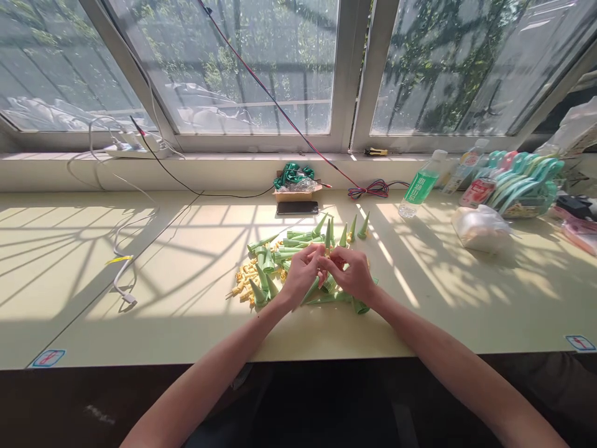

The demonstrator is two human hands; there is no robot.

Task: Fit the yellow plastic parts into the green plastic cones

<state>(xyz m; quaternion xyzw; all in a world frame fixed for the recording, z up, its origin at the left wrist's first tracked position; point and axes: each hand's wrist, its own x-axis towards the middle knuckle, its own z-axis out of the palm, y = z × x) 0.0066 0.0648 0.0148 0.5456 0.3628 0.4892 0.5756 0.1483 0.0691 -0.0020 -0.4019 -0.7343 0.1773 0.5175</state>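
Note:
My left hand (302, 274) and my right hand (351, 271) meet over a pile of green cones (298, 239) on the table. Both have their fingers pinched together around a green cone (328, 233) that points up between them, with a bit of yellow at its base. Which hand bears it is hard to tell. Small yellow pieces (243, 283) lie in a heap left of my left hand. Behind my right hand, a few green cones (363, 225) stand upright on yellow bases.
Behind the pile are a black phone (297, 208) and a small cardboard box (298, 195). A bottle (422, 183), a can (478, 191), a plastic-wrapped bundle (481, 228) and teal hangers (527, 180) stand at the right. A white cable (122, 274) lies left.

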